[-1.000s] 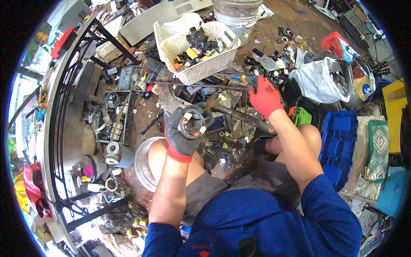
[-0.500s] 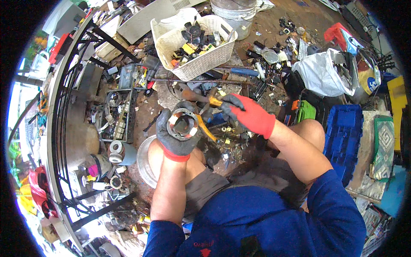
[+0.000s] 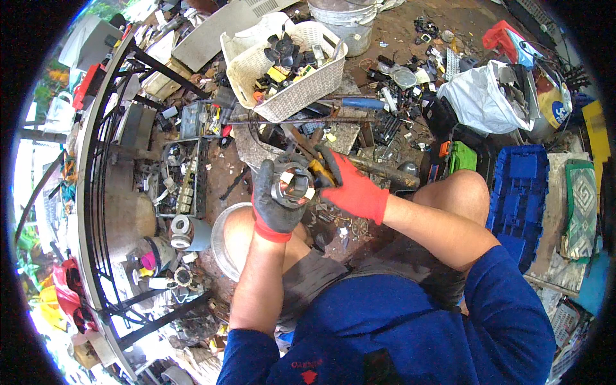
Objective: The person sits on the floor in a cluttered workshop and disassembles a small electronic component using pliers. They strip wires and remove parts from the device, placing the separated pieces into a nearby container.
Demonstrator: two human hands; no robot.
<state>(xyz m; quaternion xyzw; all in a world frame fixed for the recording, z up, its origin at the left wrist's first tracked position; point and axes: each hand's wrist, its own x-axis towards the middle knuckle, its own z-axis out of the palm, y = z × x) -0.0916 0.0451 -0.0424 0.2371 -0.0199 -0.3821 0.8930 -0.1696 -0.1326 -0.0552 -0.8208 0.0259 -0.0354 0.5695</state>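
Well, their L hand [image 3: 274, 204] curls fingers round a metal ring [image 3: 291, 198]; R hand [image 3: 353, 190], fingers bent, grips yellow-handled tool [image 3: 319, 171]; white basket [image 3: 301, 96] sits beyond fingertips, approx. straight ahead.

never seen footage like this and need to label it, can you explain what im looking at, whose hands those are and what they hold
There is no robot, just a person wearing work gloves. The view comes from the left of two fisheye cameras worn on the person's head, looking down, so edges bend. The left hand holds a ring-shaped metal part with copper inside; the right hand grips a yellow-handled tool close beside it. Small parts litter the brown floor, and ahead sits a white basket of mixed pieces, including a black fan.
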